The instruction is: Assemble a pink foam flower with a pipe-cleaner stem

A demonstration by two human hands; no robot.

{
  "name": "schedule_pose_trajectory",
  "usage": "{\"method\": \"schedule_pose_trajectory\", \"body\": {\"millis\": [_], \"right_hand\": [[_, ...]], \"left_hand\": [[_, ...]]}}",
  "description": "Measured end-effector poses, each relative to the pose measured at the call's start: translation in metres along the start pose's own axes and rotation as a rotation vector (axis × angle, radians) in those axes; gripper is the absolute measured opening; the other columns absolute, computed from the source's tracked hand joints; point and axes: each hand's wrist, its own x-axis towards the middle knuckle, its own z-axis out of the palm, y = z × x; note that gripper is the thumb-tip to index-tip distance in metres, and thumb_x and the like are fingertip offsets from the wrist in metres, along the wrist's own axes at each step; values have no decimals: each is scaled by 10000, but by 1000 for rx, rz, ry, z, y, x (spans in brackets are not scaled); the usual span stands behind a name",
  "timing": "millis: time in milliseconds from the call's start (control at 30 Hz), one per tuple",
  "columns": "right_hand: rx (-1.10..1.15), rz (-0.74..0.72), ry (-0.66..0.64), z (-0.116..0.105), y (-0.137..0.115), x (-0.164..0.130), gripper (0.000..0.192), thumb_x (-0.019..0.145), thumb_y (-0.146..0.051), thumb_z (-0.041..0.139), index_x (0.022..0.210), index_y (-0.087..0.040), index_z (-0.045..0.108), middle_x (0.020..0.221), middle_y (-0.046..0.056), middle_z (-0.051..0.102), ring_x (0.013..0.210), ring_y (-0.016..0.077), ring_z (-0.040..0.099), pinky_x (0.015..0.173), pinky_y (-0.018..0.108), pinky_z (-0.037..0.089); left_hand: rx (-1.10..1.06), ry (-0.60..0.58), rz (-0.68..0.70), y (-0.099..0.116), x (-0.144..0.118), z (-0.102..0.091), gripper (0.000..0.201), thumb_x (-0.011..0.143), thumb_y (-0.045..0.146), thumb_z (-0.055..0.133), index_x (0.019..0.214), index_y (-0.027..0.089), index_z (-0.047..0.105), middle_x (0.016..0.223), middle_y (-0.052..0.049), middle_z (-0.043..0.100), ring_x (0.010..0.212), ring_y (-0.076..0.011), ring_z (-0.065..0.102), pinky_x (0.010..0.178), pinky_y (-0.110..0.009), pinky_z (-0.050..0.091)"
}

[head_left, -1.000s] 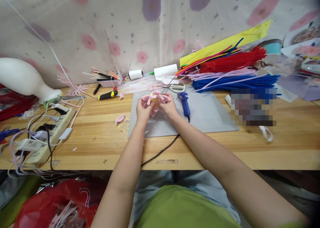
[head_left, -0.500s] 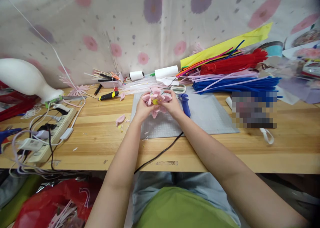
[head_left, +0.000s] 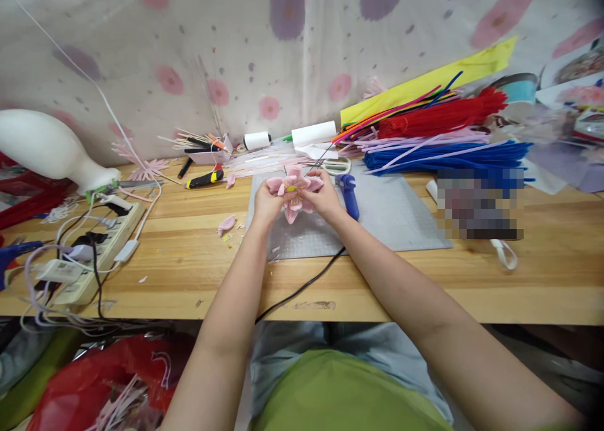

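Pink flower held above the far part of the grey mat, pinched between the left hand and right hand, both closed on it from either side, equally near, petals facing up toward the camera.

Your left hand and right hand cover the base of the pink flower, so you cannot tell how it is gripped. A pixelated block hides something near the table's right end, and the white vase is cut off at the left edge
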Motion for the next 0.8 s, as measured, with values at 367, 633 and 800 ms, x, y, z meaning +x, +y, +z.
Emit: {"method": "schedule_pose_trajectory", "body": {"millis": [367, 633, 800], "right_hand": [[-103, 3, -53, -1, -4, 0, 417, 559, -317, 714, 899, -239, 486, 766, -56, 574, 704, 144, 547, 681, 305, 456], [-38, 35, -50, 5, -6, -3, 523, 507, -350, 733, 917, -235, 429, 788, -51, 553, 691, 138, 538, 661, 292, 444], [-72, 44, -36, 6, -7, -4, 516, 510, -346, 721, 893, -232, 395, 770, -54, 524, 687, 135, 528, 651, 284, 439]], "left_hand": [[85, -103, 42, 14, 0, -11, 400, 478, 196, 763, 815, 169, 549, 762, 12, 608, 744, -133, 570, 709, -268, 452], [216, 54, 110, 10, -3, -9, 421, 520, 107, 725, 854, 183, 480, 754, 36, 539, 747, -129, 543, 706, -249, 424], [319, 103, 161, 6, -4, -9, 402, 555, 116, 706, 859, 184, 453, 759, 41, 519, 728, -115, 525, 696, -241, 417]]}}
